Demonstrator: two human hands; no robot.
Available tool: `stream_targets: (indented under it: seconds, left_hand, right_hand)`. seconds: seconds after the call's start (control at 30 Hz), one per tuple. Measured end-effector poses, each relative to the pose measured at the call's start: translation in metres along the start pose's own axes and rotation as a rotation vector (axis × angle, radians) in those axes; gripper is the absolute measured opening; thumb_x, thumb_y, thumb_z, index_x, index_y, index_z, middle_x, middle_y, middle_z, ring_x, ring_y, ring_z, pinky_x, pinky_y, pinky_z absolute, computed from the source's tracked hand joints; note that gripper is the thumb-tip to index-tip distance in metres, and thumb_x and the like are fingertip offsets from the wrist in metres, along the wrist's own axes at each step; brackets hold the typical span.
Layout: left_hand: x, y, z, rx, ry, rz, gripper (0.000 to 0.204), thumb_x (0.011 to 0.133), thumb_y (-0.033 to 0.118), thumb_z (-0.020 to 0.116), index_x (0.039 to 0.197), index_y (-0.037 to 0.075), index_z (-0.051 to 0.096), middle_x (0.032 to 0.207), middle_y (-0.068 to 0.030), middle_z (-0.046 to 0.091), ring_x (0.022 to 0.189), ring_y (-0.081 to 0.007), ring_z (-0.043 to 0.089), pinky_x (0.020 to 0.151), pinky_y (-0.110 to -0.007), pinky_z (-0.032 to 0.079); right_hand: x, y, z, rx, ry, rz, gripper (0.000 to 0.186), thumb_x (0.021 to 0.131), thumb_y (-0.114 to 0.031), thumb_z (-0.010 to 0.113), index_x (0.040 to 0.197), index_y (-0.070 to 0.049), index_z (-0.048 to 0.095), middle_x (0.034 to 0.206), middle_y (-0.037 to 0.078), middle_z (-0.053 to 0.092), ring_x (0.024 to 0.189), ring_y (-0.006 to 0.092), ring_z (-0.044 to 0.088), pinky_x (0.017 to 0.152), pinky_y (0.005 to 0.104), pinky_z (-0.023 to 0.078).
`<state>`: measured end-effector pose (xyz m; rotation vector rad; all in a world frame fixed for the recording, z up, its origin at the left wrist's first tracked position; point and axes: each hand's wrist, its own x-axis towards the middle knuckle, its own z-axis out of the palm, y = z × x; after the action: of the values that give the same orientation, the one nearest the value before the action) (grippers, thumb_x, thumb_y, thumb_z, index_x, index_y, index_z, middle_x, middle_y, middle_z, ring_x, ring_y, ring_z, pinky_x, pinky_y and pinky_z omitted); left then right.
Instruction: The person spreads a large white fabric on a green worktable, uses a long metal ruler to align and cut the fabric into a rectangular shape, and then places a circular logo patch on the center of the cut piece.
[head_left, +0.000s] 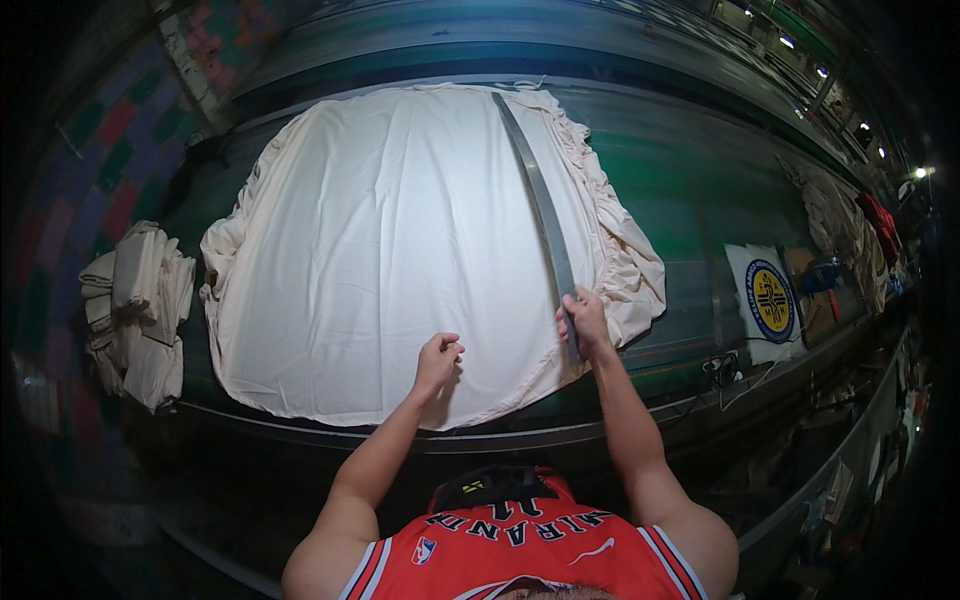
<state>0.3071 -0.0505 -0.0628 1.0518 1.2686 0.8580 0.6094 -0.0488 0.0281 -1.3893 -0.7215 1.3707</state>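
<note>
A wide cream-coloured cloth [420,230] with gathered, bunched edges lies spread over a dark green table. Across its right part runs a long, narrow grey bar [540,200], like a straightedge, from the far edge to the near one. My right hand [588,322] is closed around the near end of this bar, at the cloth's near right. Over the near middle of the cloth is my left hand [438,362], its fingers curled in and nothing visible in them. Shallow creases run lengthwise through the cloth.
A pile of folded cream cloth [140,310] sits at the left. On the table's right are a white sheet with a round blue and yellow emblem [770,300], a dark cable [722,372] and a heap of brownish cloth [840,225]. The table's near edge [500,437] runs in front of me.
</note>
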Motion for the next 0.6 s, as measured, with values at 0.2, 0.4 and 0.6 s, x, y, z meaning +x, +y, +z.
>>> stream_targets:
  seconds: [0.2,0.4,0.6]
  left_hand:
    - [-0.005,-0.010,0.003,0.028,-0.029,-0.054,0.026,0.093,0.009,0.058,0.115,-0.002,0.062,0.091,-0.0094,0.068,0.074,-0.0136,0.063,0.064,-0.028,0.052]
    - [-0.025,-0.021,0.004,0.303,-0.104,0.096,0.024,0.092,0.011,0.060,0.110,-0.003,0.065,0.088,-0.0127,0.070,0.080,-0.0157,0.067,0.070,-0.031,0.055]
    - [-0.057,-0.030,-0.009,0.646,-0.303,0.154,0.032,0.091,0.023,0.060,0.111,-0.003,0.064,0.095,-0.0229,0.070,0.091,-0.0371,0.068,0.083,-0.042,0.053]
  right_hand:
    - [-0.045,0.029,0.032,0.001,-0.056,0.020,0.019,0.102,-0.016,0.050,0.115,-0.003,0.055,0.068,0.005,0.057,0.046,0.0128,0.056,0.038,0.0278,0.045]
    - [-0.009,0.033,0.068,-0.004,-0.152,-0.001,0.022,0.102,-0.015,0.049,0.118,0.000,0.054,0.069,0.006,0.059,0.047,0.0131,0.056,0.040,0.0279,0.047]
    - [0.068,0.014,0.114,-0.059,-0.159,-0.026,0.020,0.101,-0.011,0.047,0.112,0.004,0.055,0.069,0.007,0.059,0.047,0.0138,0.056,0.040,0.0287,0.047]
